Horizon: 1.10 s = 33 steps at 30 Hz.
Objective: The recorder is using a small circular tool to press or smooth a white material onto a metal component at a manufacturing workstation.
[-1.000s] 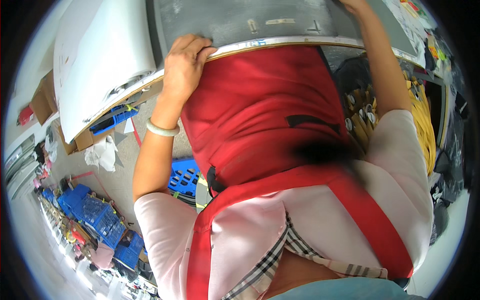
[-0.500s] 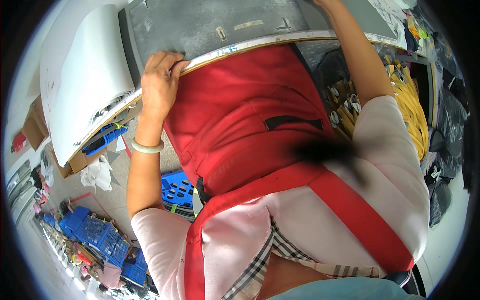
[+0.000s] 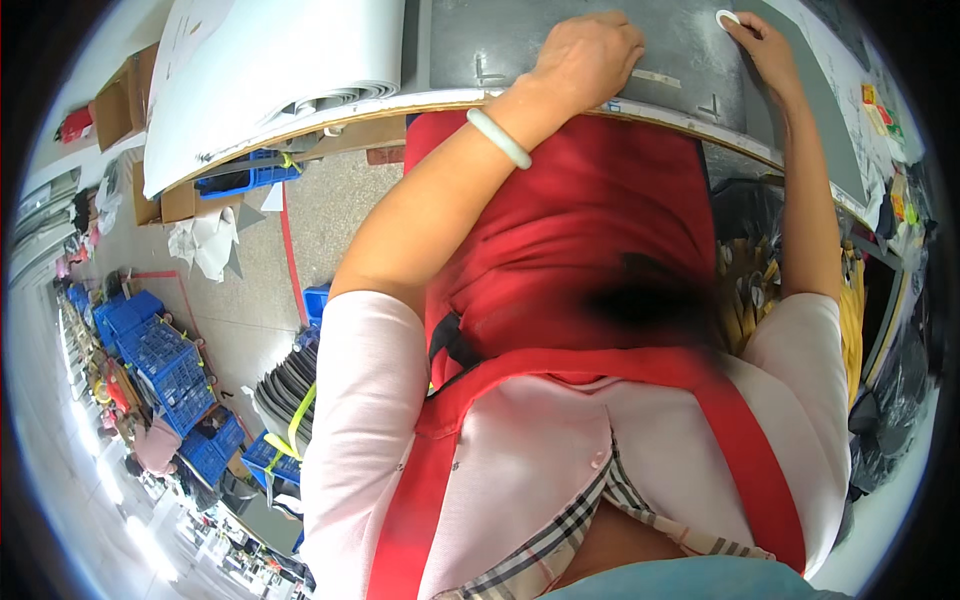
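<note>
Two bare hands at a desk (image 3: 350, 107), viewed from above. The right hand (image 3: 768, 52) is closed in a pinch, thumb and fingers gripping a small white ring (image 3: 723, 13) by its near side, over the far right part of a dark grey board (image 3: 690, 55). The left hand (image 3: 590, 60) is half curled over the same board, nearer the front edge; whether its fingers hold anything cannot be told. A pale tape strip (image 3: 657, 79) and a corner-shaped mark (image 3: 709, 105) lie between the hands and the front edge; a white sheet roll (image 3: 290, 50) lies to the left. Good handling, it is judged, calls for a light pinch on the ring's rim, the left fingers flat to steady the board, and the bracelet (image 3: 499, 138) clear of the edge.
</note>
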Available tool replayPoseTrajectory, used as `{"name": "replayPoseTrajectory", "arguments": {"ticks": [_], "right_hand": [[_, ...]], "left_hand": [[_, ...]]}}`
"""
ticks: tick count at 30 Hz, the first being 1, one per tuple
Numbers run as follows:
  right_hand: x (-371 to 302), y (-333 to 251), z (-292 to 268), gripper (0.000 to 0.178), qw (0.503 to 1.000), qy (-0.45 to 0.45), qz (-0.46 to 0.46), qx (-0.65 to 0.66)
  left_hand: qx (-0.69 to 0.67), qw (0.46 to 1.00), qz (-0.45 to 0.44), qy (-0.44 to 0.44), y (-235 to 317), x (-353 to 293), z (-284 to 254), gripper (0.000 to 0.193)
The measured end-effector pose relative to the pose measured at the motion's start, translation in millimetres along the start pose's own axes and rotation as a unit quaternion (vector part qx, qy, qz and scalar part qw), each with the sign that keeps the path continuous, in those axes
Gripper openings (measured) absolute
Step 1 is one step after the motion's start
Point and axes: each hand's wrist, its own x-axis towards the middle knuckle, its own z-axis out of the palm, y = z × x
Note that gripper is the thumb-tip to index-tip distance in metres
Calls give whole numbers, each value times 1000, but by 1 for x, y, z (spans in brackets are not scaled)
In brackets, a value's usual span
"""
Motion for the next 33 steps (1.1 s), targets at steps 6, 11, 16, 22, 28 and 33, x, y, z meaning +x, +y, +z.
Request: {"name": "replayPoseTrajectory", "arguments": {"ticks": [6, 11, 16, 22, 28, 33], "right_hand": [[-36, -15, -2, 23, 993, 102, 32, 56], [-111, -46, -10, 21, 994, -40, 8, 102], [-140, -60, -6, 21, 992, -29, -123, -18], [-135, -61, 10, 19, 974, -32, -206, -85], [-137, -61, -3, 21, 989, -50, -110, -89], [-134, -60, 8, 24, 1000, 0, 1, 27]], "left_hand": [[46, 998, 12, 44, 1, 4, 9, 15], [97, 993, 21, 71, 10, 5, 6, 25], [110, 993, -32, -1, 15, 7, 2, 34], [111, 993, -46, -8, 17, 8, -1, 34], [114, 993, -39, -1, 14, 6, 2, 34], [115, 993, -33, -4, 14, 6, 2, 34]]}}
